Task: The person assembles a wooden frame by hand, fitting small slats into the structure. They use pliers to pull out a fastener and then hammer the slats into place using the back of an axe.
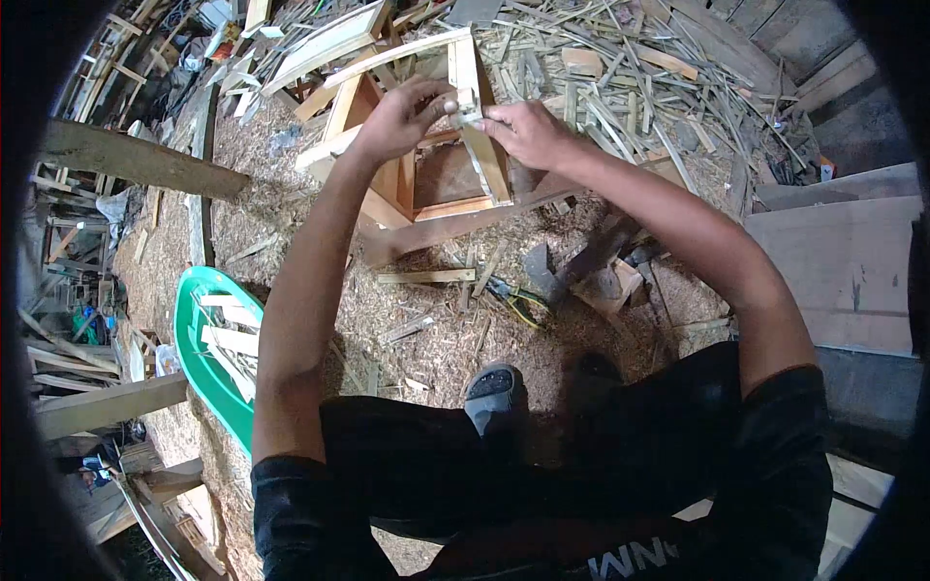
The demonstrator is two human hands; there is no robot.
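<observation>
A wooden frame (483,160) with slanted legs and a curved top rail (397,48) stands in front of me. Both hands meet at the upper part of its right-hand upright, around a small pale wood piece (467,105). My left hand (402,118) is closed in a pinch at the left side of this piece; what lies between its fingertips is too small to make out. From the right, my right hand (528,134) has thumb and fingers closed on the piece's lower end, against the upright.
Pliers with yellow-and-black handles (523,302) lie on the sawdust floor near a wood strip (426,277). A green tub (186,349) with wood offcuts is at left. Scrap slats (620,87) pile up behind the frame. A thick beam (145,160) juts in from the left.
</observation>
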